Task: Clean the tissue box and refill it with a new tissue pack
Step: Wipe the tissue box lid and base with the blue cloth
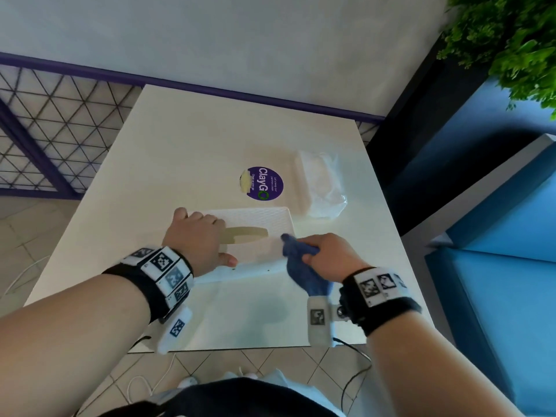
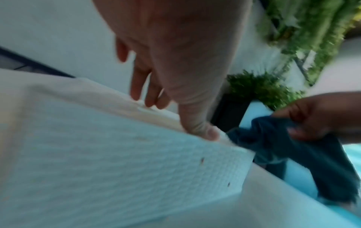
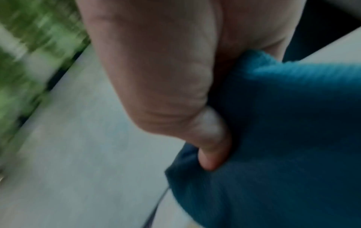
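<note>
A white textured tissue box (image 1: 270, 224) lies flat on the white table (image 1: 186, 145), its slot facing up. My left hand (image 1: 198, 239) grips its left end, fingers over the top and thumb on the near edge. The left wrist view shows the box (image 2: 117, 169) with small dark specks on its side and my left hand (image 2: 175, 118) on it. My right hand (image 1: 328, 254) grips a bunched blue cloth (image 1: 301, 266) at the box's right end. The cloth (image 3: 283, 123) fills my right hand (image 3: 166, 92). A tissue pack (image 1: 322, 185) in clear plastic lies behind the box on the right.
A round purple sticker (image 1: 261, 183) is on the table beside the pack. A blue bench (image 1: 496, 236) stands close on the right, with a green plant (image 1: 511, 40) above it. A purple lattice fence (image 1: 60, 124) runs along the left. Cables lie on the tiled floor (image 1: 150, 383).
</note>
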